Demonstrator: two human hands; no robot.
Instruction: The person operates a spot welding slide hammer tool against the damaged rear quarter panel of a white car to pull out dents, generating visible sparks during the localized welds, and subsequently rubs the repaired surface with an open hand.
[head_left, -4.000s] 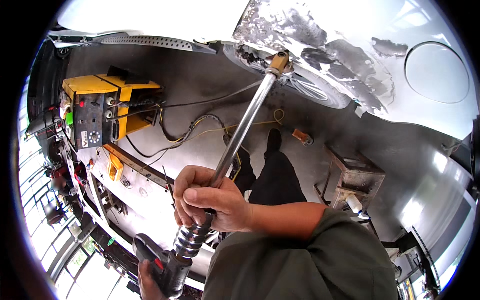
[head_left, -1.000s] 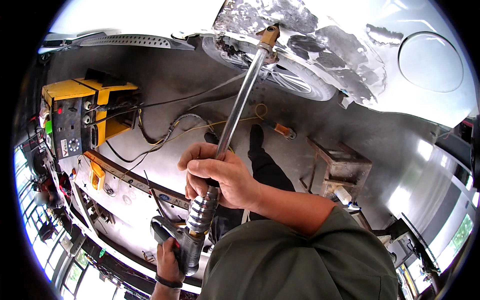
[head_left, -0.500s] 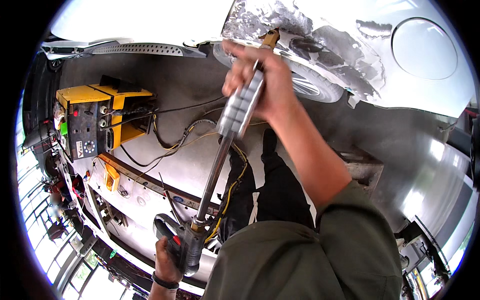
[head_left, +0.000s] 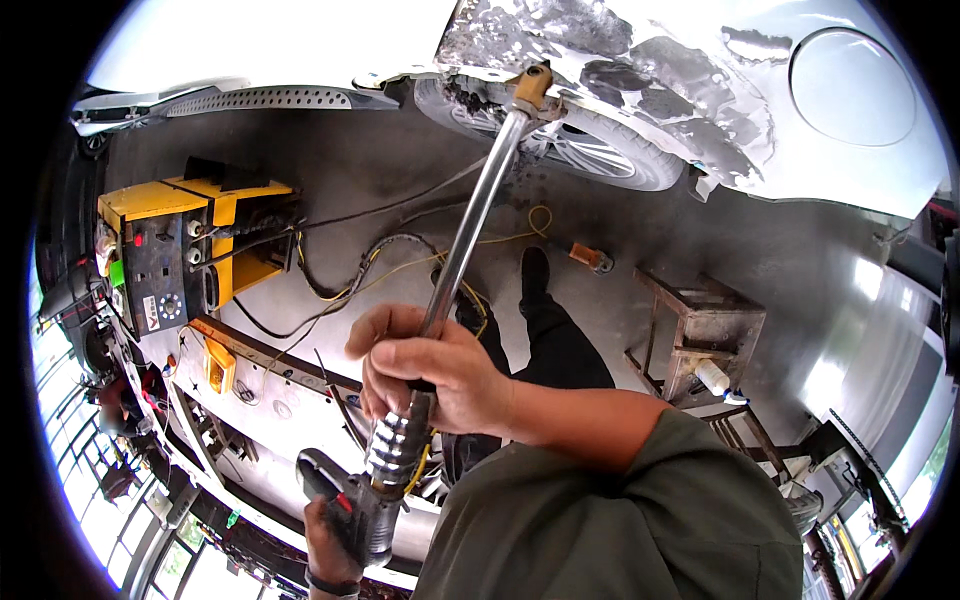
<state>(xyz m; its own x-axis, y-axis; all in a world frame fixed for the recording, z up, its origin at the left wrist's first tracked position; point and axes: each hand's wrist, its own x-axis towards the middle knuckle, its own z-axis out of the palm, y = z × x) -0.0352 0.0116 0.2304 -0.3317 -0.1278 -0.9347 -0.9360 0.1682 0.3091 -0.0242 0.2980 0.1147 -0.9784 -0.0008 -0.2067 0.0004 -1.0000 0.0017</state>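
My left hand (head_left: 330,542) grips the black pistol handle (head_left: 355,510) of a slide-hammer tool at the lower left. My right hand (head_left: 440,372) is wrapped around the tool just above its ribbed chrome weight (head_left: 395,450), low on the long steel rod (head_left: 468,230). The rod's brass-coloured head (head_left: 532,88) meets a white car's rear panel (head_left: 690,135), which has grey bare and sanded patches, beside the wheel arch. The wheel (head_left: 600,150) shows beneath it.
A yellow-black machine (head_left: 160,255) with cables stands at left near a white bench (head_left: 280,425) bearing an orange case (head_left: 220,365). An orange power tool (head_left: 590,258) lies on the floor beside a rusty metal stool (head_left: 700,315). Another person (head_left: 122,405) is at the far left.
Half a second ago my right hand and the weight were high on the rod near the panel; they are now back down by the handle. My left hand stays on the handle.
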